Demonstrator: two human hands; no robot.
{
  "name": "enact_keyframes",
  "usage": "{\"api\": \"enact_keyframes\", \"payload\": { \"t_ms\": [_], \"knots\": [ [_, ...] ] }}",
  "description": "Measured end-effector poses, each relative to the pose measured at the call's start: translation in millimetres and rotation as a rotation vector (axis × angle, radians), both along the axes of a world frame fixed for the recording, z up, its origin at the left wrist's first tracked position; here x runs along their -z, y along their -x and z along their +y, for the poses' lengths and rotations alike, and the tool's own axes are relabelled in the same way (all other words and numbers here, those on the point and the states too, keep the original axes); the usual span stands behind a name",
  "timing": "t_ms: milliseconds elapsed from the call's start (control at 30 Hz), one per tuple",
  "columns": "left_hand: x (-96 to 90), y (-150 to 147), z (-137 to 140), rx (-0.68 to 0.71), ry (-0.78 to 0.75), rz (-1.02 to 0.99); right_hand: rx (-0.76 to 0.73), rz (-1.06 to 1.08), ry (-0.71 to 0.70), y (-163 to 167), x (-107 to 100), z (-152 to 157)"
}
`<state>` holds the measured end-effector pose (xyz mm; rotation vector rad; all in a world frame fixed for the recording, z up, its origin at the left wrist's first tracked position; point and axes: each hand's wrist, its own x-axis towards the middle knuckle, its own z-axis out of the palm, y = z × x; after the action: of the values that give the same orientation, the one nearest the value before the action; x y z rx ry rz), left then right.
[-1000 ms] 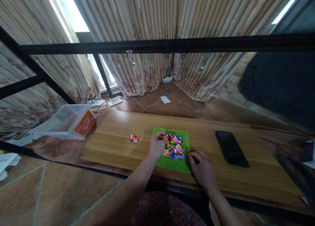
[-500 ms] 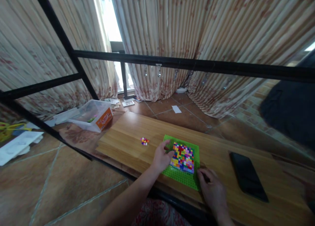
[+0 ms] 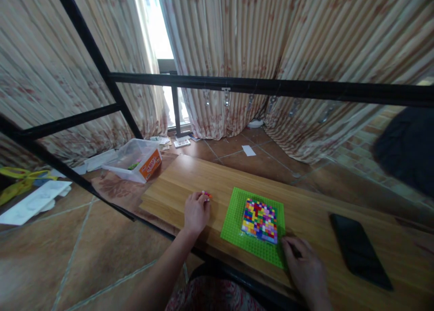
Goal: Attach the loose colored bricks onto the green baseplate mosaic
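Observation:
My left hand is at a small pile of coloured toy bricks on the wooden table, its fingers bent together over the near side. Whether a brick is between the fingertips is hidden. A green studded baseplate lies to the right of that hand. On it sits a square block of many small multicoloured bricks. My right hand rests by the baseplate's right edge with curled fingers, thumb and forefinger closed at that edge.
A black phone lies on the right part of the wooden table. Beyond the table's left end stands a clear plastic box with an orange label. Black metal bars run across above the table, before patterned curtains.
My left hand has moved left from above the brick-covered baseplate to the loose brick pile. My right hand stays at the baseplate's edge. The whole view has shifted slightly.

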<state>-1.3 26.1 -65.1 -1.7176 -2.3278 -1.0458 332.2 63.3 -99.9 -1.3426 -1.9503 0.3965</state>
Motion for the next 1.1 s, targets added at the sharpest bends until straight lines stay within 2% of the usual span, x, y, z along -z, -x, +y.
{"api": "enact_keyframes", "payload": {
  "t_ms": [167,333,467,667,967,1100],
  "knots": [
    [-3.2,-2.9,3.9,-0.005,0.035,0.057,0.001,-0.016,0.006,-1.0,0.7,0.7],
    [-10.1,-7.7,2.2,0.078,0.008,0.022,0.012,-0.006,-0.004,0.8,-1.6,-0.3],
    [-17.1,-27.4,-2.1,0.157,0.045,-0.222,0.004,0.016,0.007,4.1,-4.4,-1.0],
    [-21.9,-60.2,-1.8,0.363,0.061,-0.592,0.001,0.031,0.012,6.9,-8.1,-1.3],
    [-20.6,-75.0,3.4,0.376,0.069,-0.821,0.015,0.053,0.048,9.4,-9.2,-2.6],
    [-23.8,-79.6,5.0,0.357,0.067,-1.018,0.025,0.120,0.073,8.2,-11.5,-2.0]
  ]
}}
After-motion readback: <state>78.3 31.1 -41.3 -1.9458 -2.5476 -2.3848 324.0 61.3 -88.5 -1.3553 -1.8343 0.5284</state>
